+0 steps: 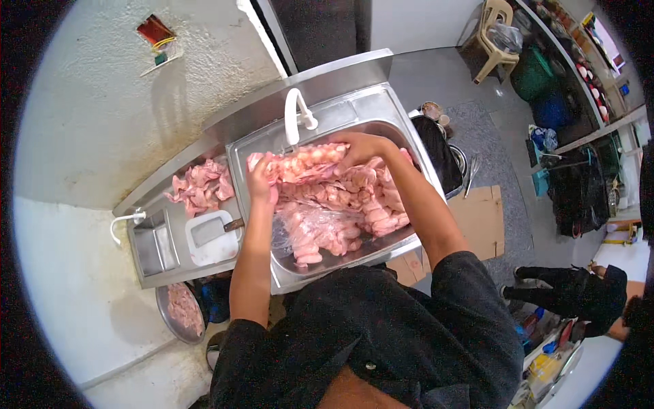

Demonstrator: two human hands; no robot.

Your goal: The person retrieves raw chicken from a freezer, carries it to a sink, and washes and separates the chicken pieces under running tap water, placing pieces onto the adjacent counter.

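A bundle of raw chicken pieces (306,162) is held up between my two hands over a large stainless-steel sink basin (380,134). My left hand (260,179) grips its left end, and my right hand (360,151) has the right end. More raw chicken (352,199) fills much of the basin below, some of it pressed into blocks. Clear plastic film (301,225) lies over part of that chicken at the lower left. Directly behind the held bundle rises a white curved faucet (294,115).
Left of the basin, loose chicken pieces (204,184) lie on the steel counter, near a white cutting board (209,250) and a cleaver (214,231). A smaller sink (153,245) is beyond. Below stands a metal bowl of meat (166,314). A person (572,296) is at far right.
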